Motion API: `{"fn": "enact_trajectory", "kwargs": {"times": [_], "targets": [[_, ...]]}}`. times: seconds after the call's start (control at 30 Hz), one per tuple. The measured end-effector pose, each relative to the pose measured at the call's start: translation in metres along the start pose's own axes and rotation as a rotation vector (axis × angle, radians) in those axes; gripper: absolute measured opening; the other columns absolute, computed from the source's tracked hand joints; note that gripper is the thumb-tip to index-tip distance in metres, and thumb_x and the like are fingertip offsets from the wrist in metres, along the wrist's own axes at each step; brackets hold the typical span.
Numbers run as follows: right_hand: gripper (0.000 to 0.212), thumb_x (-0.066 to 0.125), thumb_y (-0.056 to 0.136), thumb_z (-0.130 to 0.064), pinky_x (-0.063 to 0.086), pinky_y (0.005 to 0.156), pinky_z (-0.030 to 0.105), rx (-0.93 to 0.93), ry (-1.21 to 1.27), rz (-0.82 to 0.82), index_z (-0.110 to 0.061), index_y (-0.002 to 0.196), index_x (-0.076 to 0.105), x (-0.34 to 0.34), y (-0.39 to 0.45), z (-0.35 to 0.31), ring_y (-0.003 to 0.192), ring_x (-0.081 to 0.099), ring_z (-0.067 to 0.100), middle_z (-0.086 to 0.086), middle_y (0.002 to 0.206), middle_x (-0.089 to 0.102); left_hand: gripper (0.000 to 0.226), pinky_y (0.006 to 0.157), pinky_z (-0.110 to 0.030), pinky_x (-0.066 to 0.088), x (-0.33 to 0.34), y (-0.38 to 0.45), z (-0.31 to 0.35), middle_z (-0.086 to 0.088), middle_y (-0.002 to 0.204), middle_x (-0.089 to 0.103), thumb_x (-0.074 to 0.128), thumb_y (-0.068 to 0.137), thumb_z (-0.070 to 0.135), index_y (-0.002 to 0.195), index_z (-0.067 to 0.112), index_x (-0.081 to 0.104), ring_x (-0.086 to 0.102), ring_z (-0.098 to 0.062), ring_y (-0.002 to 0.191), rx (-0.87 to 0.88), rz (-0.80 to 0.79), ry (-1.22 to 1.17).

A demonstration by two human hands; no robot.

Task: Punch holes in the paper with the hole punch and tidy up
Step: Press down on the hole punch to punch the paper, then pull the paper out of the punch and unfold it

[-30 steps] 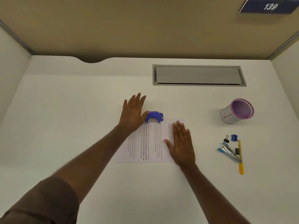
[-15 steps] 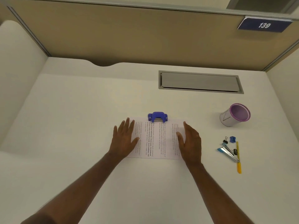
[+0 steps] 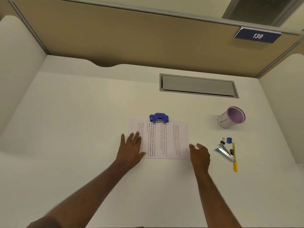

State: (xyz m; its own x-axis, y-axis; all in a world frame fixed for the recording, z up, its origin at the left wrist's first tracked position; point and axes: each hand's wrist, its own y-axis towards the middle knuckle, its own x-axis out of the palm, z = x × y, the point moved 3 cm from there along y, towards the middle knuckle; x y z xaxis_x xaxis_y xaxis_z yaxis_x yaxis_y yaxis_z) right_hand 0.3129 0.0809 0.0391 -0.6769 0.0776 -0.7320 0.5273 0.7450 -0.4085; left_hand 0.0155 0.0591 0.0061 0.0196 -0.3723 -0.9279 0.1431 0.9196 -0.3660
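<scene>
Flat on the desk, the left hand (image 3: 131, 148) lies with its fingers straight and spread, fingertips and thumb resting on the left edge of the printed paper (image 3: 162, 140). At the sheet's right near corner the right hand (image 3: 199, 155) sits with fingers relaxed and slightly bent, holding nothing; whether it touches the paper cannot be told. The sheet lies in the middle of a white desk (image 3: 82, 120), and a blue hole punch (image 3: 158, 118) sits over the middle of its far edge. Set into the desk further back is a grey rectangular cable hatch (image 3: 198, 85). To the right stands a purple-rimmed mesh pen cup (image 3: 231, 117), tilted toward the camera. Nearer, also on the right, a small cluster lies together: a black binder clip (image 3: 222, 141), a small blue sharpener (image 3: 229, 140), a light-blue stapler (image 3: 224, 152) and a yellow pen (image 3: 234, 157). Tan partition panels (image 3: 131, 38) wall the desk at the back, white panels close the sides, and a dark blue sign (image 3: 257, 35) reading 139 hangs at the upper right
</scene>
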Motion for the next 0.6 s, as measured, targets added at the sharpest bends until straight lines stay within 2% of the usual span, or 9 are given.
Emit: {"fn": "enact_trajectory", "kwargs": {"times": [0.07, 0.1, 0.13, 0.17, 0.2, 0.27, 0.4, 0.5, 0.6], "targets": [[0.042, 0.060, 0.095, -0.038, 0.044, 0.108, 0.045, 0.043, 0.082, -0.048, -0.008, 0.124, 0.066, 0.003, 0.005, -0.003, 0.121, 0.061, 0.033, 0.014, 0.126, 0.069, 0.079, 0.125, -0.061, 0.000, 0.001, -0.001, 0.001, -0.008, 0.171, 0.005, 0.037, 0.101, 0.059, 0.161, 0.012, 0.015, 0.007, -0.028, 0.158, -0.001, 0.002, -0.003], [0.032, 0.060, 0.095, -0.036, 0.048, 0.104, 0.047, 0.055, 0.116, -0.069, -0.008, 0.105, 0.072, 0.005, 0.008, -0.004, 0.113, 0.065, 0.035, 0.015, 0.118, 0.073, 0.079, 0.125, -0.061, 0.001, 0.001, -0.001, 0.001, -0.008, 0.171, 0.006, 0.038, 0.101, 0.058, 0.161, 0.012, 0.016, 0.007, -0.029, 0.158, -0.002, 0.007, -0.009], [0.028, 0.060, 0.096, -0.033, 0.051, 0.099, 0.049, 0.066, 0.158, -0.090, -0.009, 0.085, 0.070, 0.007, 0.010, -0.006, 0.103, 0.067, 0.037, 0.017, 0.110, 0.075, 0.078, 0.125, -0.061, 0.002, 0.001, -0.001, 0.001, -0.008, 0.171, 0.006, 0.039, 0.101, 0.058, 0.160, 0.012, 0.016, 0.007, -0.029, 0.158, -0.003, 0.009, -0.015], [0.030, 0.061, 0.096, -0.031, 0.054, 0.092, 0.048, 0.095, 0.216, -0.101, -0.011, 0.074, 0.067, 0.008, 0.010, -0.007, 0.093, 0.068, 0.037, 0.018, 0.103, 0.075, 0.078, 0.126, -0.060, 0.002, 0.001, -0.001, 0.001, -0.008, 0.171, 0.006, 0.039, 0.101, 0.057, 0.160, 0.012, 0.017, 0.007, -0.028, 0.158, -0.005, 0.008, -0.020], [0.030, 0.062, 0.096, -0.030, 0.056, 0.081, 0.044, 0.140, 0.292, -0.112, -0.009, 0.074, 0.066, 0.009, 0.010, -0.006, 0.083, 0.068, 0.033, 0.018, 0.099, 0.075, 0.078, 0.126, -0.060, 0.003, 0.000, -0.001, 0.002, -0.008, 0.171, 0.006, 0.039, 0.101, 0.057, 0.160, 0.012, 0.016, 0.007, -0.028, 0.158, -0.007, 0.005, -0.024], [0.027, 0.066, 0.095, -0.030, 0.050, 0.066, 0.033, 0.219, 0.435, -0.150, -0.004, 0.090, 0.070, 0.013, 0.008, -0.005, 0.071, 0.062, 0.024, 0.014, 0.092, 0.072, 0.078, 0.126, -0.060, 0.002, -0.001, -0.001, 0.002, -0.007, 0.172, 0.004, 0.038, 0.101, 0.057, 0.161, 0.012, 0.015, 0.006, -0.028, 0.158, -0.009, -0.005, -0.029], [0.023, 0.073, 0.090, -0.031, 0.058, 0.084, 0.044, 0.229, 0.473, -0.172, -0.014, 0.077, 0.064, 0.017, 0.006, -0.009, 0.090, 0.068, 0.032, 0.014, 0.100, 0.072, 0.078, 0.125, -0.060, 0.002, -0.003, -0.003, 0.003, -0.007, 0.172, 0.002, 0.037, 0.102, 0.057, 0.161, 0.013, 0.013, 0.004, -0.028, 0.158, -0.010, -0.015, -0.027], [0.021, 0.075, 0.089, -0.027, 0.058, 0.077, 0.042, 0.155, 0.503, -0.094, -0.015, 0.075, 0.065, 0.015, -0.001, -0.008, 0.082, 0.069, 0.029, 0.014, 0.096, 0.073, 0.078, 0.125, -0.060, 0.003, -0.005, -0.004, 0.003, -0.007, 0.172, 0.001, 0.038, 0.102, 0.056, 0.161, 0.012, 0.014, 0.003, -0.028, 0.158, -0.014, -0.019, -0.034], [0.013, 0.078, 0.086, -0.016, 0.063, 0.076, 0.044, 0.174, 0.730, -0.078, -0.007, 0.089, 0.069, 0.020, -0.015, 0.004, 0.086, 0.071, 0.029, 0.013, 0.096, 0.074, 0.077, 0.126, -0.059, 0.004, -0.005, -0.004, 0.004, -0.006, 0.172, 0.000, 0.038, 0.102, 0.057, 0.161, 0.012, 0.014, 0.003, -0.028, 0.158, -0.020, -0.022, -0.040]]}}
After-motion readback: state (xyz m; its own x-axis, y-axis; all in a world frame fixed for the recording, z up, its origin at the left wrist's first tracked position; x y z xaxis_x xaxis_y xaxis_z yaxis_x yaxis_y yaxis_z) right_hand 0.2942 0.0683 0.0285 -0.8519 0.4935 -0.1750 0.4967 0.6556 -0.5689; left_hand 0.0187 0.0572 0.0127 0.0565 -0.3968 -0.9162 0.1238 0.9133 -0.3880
